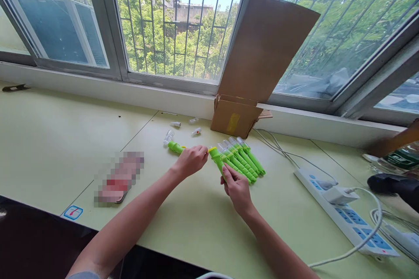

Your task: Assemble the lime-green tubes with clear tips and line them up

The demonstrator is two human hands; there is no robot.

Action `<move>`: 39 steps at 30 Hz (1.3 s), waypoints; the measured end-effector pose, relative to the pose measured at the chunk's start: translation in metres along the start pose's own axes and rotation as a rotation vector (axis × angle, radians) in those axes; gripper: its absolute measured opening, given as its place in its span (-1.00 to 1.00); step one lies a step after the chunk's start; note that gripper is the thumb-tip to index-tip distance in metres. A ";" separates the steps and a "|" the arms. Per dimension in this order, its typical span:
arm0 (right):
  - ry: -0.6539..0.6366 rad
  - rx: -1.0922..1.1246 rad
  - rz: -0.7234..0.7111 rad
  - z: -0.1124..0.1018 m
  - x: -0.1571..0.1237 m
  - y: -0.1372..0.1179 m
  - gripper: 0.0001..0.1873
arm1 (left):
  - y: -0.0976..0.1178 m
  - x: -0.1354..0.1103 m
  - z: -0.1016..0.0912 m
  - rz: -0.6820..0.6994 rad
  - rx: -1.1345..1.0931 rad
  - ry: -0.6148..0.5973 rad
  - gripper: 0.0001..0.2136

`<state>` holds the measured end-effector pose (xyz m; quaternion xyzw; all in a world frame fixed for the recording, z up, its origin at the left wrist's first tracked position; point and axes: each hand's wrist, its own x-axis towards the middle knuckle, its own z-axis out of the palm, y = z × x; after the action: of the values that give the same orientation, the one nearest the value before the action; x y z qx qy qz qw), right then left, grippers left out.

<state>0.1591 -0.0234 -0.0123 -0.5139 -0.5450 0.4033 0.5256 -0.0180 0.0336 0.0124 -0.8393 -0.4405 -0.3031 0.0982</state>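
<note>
- My right hand [238, 186], lower centre right of the frame, has thumb and fingers wrapped around a lime-green flute-like tube [217, 160], its upper end tilted up and leftward.
- My left hand [193, 159], near the middle, has its fingers bunched narrow right at the tube's yellow ring [212, 149]; I cannot tell whether they pinch anything.
- The tube looks light, stiff and smooth, hard plastic I'd judge, a little slick; I'd hold it around the shaft, leaving the wider mouth free.
- Just right of it, matching green tubes [246, 162] lie fanned, clear tips upward; they look likely to roll if nudged.
- Behind my left hand, a loose green tube [175, 147] shows a ribbed end.
- Upper centre, a clear cap [176, 124] and a red-dotted cap [196, 131] look small, glossy, rigid; fingertips on their sides would suit.
- The pale green tabletop [183, 213] looks smooth; the cardboard box [234, 115] behind is matte and creased.
</note>
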 end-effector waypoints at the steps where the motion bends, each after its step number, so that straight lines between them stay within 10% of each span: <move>1: 0.002 0.004 0.001 0.000 0.000 0.000 -0.49 | -0.001 -0.001 0.002 -0.034 -0.079 0.016 -0.88; 13: -0.031 0.203 0.140 0.001 0.001 -0.005 -0.54 | 0.005 0.000 0.022 -0.321 -0.938 0.158 -0.82; 39: -0.133 0.409 0.327 -0.002 0.003 -0.009 -0.63 | 0.003 0.001 0.027 -0.395 -0.998 0.212 -0.78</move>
<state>0.1599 -0.0220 -0.0023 -0.4507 -0.3949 0.6175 0.5096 -0.0038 0.0443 -0.0086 -0.6504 -0.3801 -0.5707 -0.3267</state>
